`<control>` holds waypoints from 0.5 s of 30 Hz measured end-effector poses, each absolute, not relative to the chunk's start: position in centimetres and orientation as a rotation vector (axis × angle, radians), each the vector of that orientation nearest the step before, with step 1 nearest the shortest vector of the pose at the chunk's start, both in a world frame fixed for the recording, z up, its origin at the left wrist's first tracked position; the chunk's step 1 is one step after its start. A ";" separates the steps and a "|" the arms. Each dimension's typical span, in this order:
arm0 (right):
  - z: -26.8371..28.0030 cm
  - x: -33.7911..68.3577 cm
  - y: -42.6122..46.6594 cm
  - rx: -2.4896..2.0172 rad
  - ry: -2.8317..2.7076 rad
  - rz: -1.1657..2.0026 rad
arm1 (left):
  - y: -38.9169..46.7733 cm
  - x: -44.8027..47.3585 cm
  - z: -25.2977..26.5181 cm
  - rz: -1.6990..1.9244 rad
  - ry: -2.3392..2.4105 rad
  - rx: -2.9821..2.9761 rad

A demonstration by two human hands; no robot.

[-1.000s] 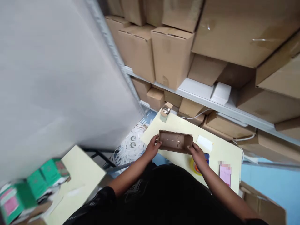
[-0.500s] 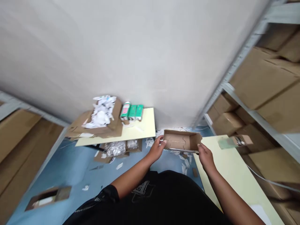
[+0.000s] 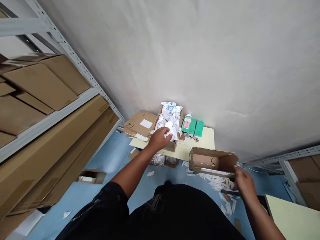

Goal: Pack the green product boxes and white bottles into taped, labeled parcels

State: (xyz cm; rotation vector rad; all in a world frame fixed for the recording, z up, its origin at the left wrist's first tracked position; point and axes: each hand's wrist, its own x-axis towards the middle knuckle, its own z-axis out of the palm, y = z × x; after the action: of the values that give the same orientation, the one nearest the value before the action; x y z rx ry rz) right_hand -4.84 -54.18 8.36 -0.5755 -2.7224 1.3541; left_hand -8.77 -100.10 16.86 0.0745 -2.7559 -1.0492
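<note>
Along the wall (image 3: 225, 66): table (image 3: 208, 137), crumpled paper (image 3: 171, 114).

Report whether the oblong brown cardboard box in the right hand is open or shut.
Open: no lid covers the brown cardboard box, and its inside shows.

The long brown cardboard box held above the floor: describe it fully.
The long, open-topped brown cardboard box tilts so its inside faces the camera, showing a curved cut line. A white strip marks its near outer wall. The right hand's grip holds its right end, seemingly in the air above the blue floor.
</note>
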 end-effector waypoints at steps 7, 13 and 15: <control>9.6 -6.0 -60.9 -0.598 -2.779 1.256 | -105.3 -24.2 14.7 -0.785 -3.242 0.035; 8.6 -6.2 -62.8 -0.615 -2.778 1.286 | -106.4 -25.6 11.2 -0.806 -3.150 -0.037; 8.7 -6.4 -63.1 -0.615 -2.794 1.306 | -107.0 -24.8 10.9 -0.806 -3.124 -0.047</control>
State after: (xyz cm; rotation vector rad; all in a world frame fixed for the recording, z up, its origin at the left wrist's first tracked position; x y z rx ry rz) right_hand -6.35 -63.09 8.70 -0.6149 -2.7942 1.3064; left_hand -24.84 -107.00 10.93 -0.0472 -3.1238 -0.8058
